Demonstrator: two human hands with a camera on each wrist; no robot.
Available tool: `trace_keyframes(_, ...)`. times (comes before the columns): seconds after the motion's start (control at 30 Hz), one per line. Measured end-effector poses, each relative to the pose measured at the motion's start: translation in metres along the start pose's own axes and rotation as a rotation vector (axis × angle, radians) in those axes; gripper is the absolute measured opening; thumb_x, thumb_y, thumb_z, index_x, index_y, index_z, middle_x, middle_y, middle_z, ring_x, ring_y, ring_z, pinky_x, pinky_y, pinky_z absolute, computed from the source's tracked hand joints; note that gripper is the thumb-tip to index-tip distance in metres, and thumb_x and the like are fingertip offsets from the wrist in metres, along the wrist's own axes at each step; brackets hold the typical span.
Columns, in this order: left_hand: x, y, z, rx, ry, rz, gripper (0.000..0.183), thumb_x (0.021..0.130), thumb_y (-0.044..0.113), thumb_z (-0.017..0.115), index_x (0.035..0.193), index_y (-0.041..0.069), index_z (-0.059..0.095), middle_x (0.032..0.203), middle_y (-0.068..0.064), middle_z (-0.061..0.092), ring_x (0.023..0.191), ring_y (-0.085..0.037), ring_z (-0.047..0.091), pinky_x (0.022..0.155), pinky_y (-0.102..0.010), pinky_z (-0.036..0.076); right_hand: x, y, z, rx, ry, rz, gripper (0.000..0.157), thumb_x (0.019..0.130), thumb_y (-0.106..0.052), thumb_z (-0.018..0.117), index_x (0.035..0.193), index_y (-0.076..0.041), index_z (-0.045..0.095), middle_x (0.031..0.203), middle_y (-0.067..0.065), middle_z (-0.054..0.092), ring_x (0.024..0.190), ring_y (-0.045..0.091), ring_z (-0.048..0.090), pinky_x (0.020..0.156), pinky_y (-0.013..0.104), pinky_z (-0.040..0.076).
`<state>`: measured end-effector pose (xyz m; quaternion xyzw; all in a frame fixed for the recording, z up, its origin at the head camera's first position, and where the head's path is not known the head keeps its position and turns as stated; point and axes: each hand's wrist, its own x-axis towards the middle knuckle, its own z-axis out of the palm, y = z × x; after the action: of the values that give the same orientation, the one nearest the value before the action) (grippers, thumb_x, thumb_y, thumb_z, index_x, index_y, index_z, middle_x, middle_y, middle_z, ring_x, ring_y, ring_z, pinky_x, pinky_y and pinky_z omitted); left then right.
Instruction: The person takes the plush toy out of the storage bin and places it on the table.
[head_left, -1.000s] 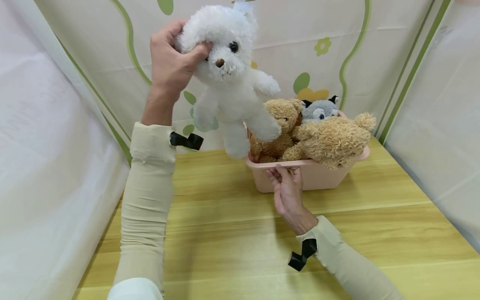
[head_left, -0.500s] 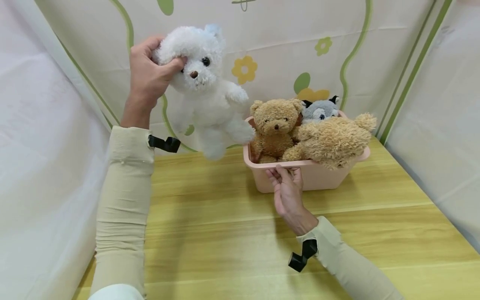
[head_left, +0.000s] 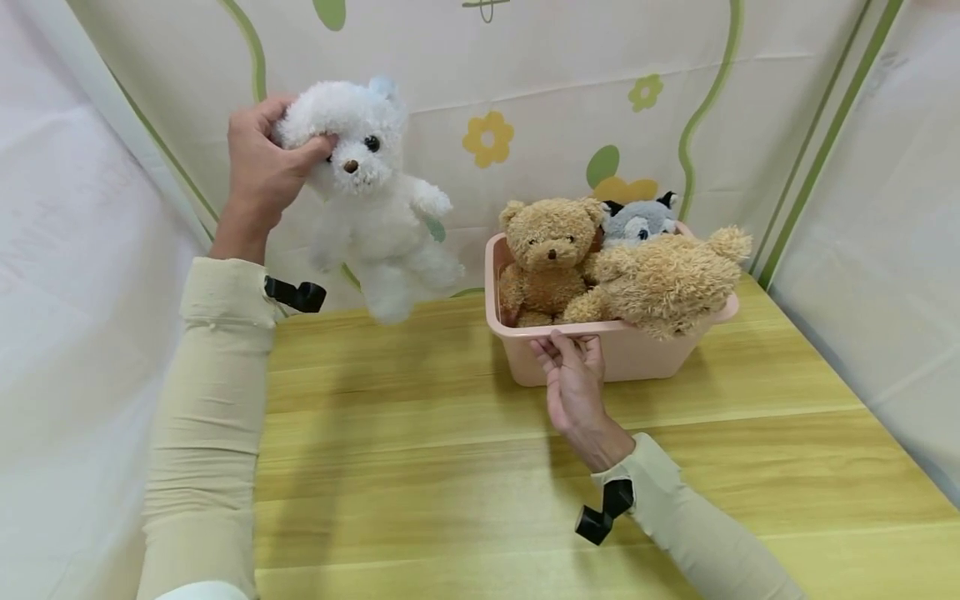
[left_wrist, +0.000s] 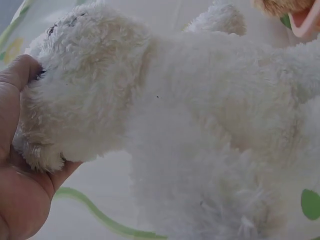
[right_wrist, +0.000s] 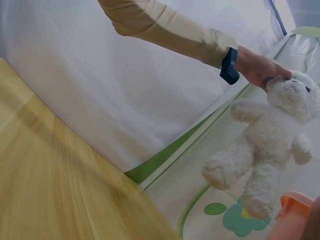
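Note:
In the head view my left hand point(head_left: 262, 158) grips a white teddy bear point(head_left: 367, 217) by the side of its head, thumb across one eye. The bear hangs upright above the table's back edge, left of a pink plastic bin point(head_left: 637, 358). Its fluffy body point(left_wrist: 200, 95) fills most of the left wrist view. My right hand point(head_left: 577, 387) pinches the bin's front rim; part of the fingers is hidden. Inside the bin sit a brown teddy bear point(head_left: 551, 258), a shaggy tan plush toy point(head_left: 667, 279) lying across the rim, and a grey plush animal point(head_left: 637, 221) partly hidden behind it.
The bin stands on a wood-grain table point(head_left: 420, 467), toward the back right. A fabric backdrop point(head_left: 555, 75) with printed flowers and leaves rises behind it. White cloth walls point(head_left: 90, 275) close in both sides.
My left hand has carried the white teddy bear leftward and somewhat lower, away from the bin, uncovering the brown teddy bear. The right hand has stayed at the rim.

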<state>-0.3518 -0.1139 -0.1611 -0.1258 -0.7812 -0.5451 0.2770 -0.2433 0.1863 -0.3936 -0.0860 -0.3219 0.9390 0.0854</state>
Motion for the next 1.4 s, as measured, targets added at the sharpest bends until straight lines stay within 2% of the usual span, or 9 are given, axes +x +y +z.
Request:
trace_keyframes(0.3,0.003,-0.029,-0.013,0.232,-0.081,0.010,0.032,0.080,0.015,0.080,0.111,0.015,0.073,0.102,0.012,0.063,0.093,-0.008,0.055,0.079,-0.020,0.044,0.001,0.000,0.001,0.000,0.009,0.004,0.013,0.099,-0.002,0.052,0.101,-0.013,0.046,0.094,0.003,0.058,0.083,0.014,0.062,0.085,0.027,0.057)
trace_keyframes(0.43,0.001,-0.043,-0.015,0.350,-0.143,-0.020,0.040,0.083,0.022,0.079,0.121,0.017,0.069,0.116,0.005,0.065,0.099,-0.009,0.056,0.083,-0.021,0.045,0.002,0.002,0.001,-0.002,0.003,0.000,0.013,0.099,-0.002,0.053,0.101,-0.012,0.045,0.094,0.002,0.058,0.083,0.014,0.062,0.085,0.027,0.057)
trace_keyframes(0.57,-0.005,-0.056,-0.015,0.448,-0.206,-0.031,0.046,0.086,0.027,0.076,0.129,0.013,0.064,0.129,-0.009,0.063,0.107,-0.014,0.056,0.088,-0.028,0.046,0.003,0.002,0.000,-0.005,0.000,-0.001,0.013,0.099,-0.001,0.053,0.102,-0.012,0.045,0.094,0.002,0.058,0.082,0.015,0.062,0.084,0.027,0.057)
trace_keyframes(0.8,-0.011,-0.071,-0.011,0.498,-0.288,0.007,0.045,0.091,0.024,0.072,0.130,0.006,0.060,0.129,-0.018,0.061,0.111,-0.024,0.056,0.093,-0.036,0.045,0.003,0.002,0.000,-0.005,0.000,0.001,0.013,0.100,-0.002,0.052,0.102,-0.012,0.044,0.094,0.003,0.058,0.082,0.015,0.062,0.085,0.028,0.057)
trace_keyframes(1.0,-0.014,-0.083,-0.010,0.502,-0.329,0.000,0.044,0.094,0.019,0.068,0.133,0.002,0.057,0.133,-0.022,0.058,0.118,-0.036,0.053,0.099,-0.051,0.043,0.003,0.002,-0.001,-0.002,-0.007,-0.002,0.013,0.099,-0.002,0.053,0.102,-0.010,0.044,0.093,0.003,0.058,0.082,0.015,0.063,0.084,0.027,0.057)
trace_keyframes(1.23,-0.017,-0.099,-0.014,0.529,-0.331,-0.014,0.045,0.095,0.016,0.065,0.136,0.001,0.053,0.137,-0.025,0.054,0.126,-0.042,0.050,0.105,-0.057,0.039,0.003,0.003,0.000,0.002,-0.014,-0.012,0.013,0.099,-0.001,0.052,0.102,-0.012,0.045,0.095,0.003,0.058,0.083,0.014,0.063,0.085,0.027,0.057)
trace_keyframes(1.4,-0.019,-0.109,-0.017,0.542,-0.317,-0.009,0.041,0.095,0.012,0.065,0.133,0.000,0.053,0.135,-0.027,0.054,0.124,-0.044,0.049,0.104,-0.058,0.039,0.003,0.004,-0.001,0.007,-0.024,-0.020,0.013,0.099,-0.001,0.052,0.103,-0.012,0.046,0.095,0.003,0.058,0.083,0.014,0.062,0.085,0.027,0.057)
